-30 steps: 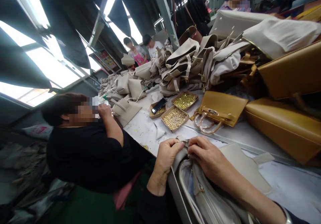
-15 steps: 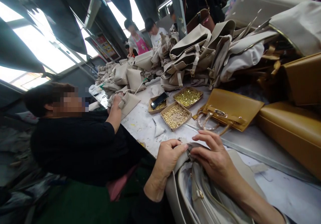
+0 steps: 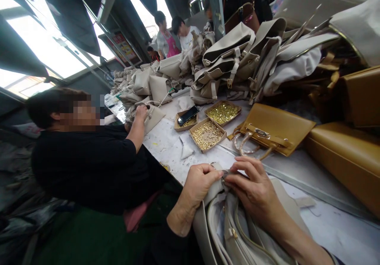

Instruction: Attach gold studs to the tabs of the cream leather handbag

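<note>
A beige handbag (image 3: 209,227) stands at the table's front edge, its top gaping to show a zipper with a gold pull (image 3: 234,233). My left hand (image 3: 197,192) pinches the bag's strap end near the upper rim, thumb pressed on top. Close against it, my right hand (image 3: 257,192) has thumb and index closed on the same spot, the other fingers bent above. A small dark or metal piece shows between the fingertips, too hidden to name. Just beyond lies a carton tray of small gold studs (image 3: 206,136).
Behind are a tray of gold pieces (image 3: 224,112) and a phone (image 3: 188,116) on another tray. A mustard handbag (image 3: 274,126) lies right. Beige bags (image 3: 227,59) pile up at the back. A co-worker in black (image 3: 89,166) handles a beige piece at left.
My right hand's fingers have drawn in and closed against the strap beside my left thumb. The camera view has shifted slightly. The co-worker's hand has risen a little.
</note>
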A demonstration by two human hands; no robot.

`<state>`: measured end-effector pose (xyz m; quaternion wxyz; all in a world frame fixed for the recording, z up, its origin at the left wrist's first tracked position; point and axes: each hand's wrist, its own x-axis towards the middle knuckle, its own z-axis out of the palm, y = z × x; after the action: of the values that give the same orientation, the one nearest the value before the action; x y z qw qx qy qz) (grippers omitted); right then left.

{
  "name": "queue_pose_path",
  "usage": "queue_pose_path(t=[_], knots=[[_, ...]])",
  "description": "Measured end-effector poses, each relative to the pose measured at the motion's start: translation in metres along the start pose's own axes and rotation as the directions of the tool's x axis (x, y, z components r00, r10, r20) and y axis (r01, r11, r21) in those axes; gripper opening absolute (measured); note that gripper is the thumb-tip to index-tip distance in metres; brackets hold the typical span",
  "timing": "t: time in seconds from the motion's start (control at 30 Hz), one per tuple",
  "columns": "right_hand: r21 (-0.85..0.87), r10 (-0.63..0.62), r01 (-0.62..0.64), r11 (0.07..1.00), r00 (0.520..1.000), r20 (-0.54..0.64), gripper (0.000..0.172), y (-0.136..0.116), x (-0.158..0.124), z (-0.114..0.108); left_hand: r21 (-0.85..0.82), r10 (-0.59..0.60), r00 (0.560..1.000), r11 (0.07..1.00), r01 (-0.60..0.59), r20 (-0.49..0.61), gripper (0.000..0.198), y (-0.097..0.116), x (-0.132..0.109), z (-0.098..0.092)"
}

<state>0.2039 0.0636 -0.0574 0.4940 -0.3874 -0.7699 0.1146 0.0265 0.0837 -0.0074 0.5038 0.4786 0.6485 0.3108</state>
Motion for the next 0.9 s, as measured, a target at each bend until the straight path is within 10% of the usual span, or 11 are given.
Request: queue_pose_path(t=[0.77,0.9], knots=[[0.314,0.224,-0.231,0.921,0.973,0.058,0.011,0.0060,-0.0021,0.0021,0.029,0.082,0.997,0.996,-0.083,0.014,0.029,-0.0012,-0.0054,0.0010],[0.397,0.395,-0.417,0.818,0.908,0.139,0.006,0.0043,-0.0028,0.0030,0.013,0.061,0.998,0.998,-0.061,0.010,0.028,-0.0011,-0.0052,0.0016]])
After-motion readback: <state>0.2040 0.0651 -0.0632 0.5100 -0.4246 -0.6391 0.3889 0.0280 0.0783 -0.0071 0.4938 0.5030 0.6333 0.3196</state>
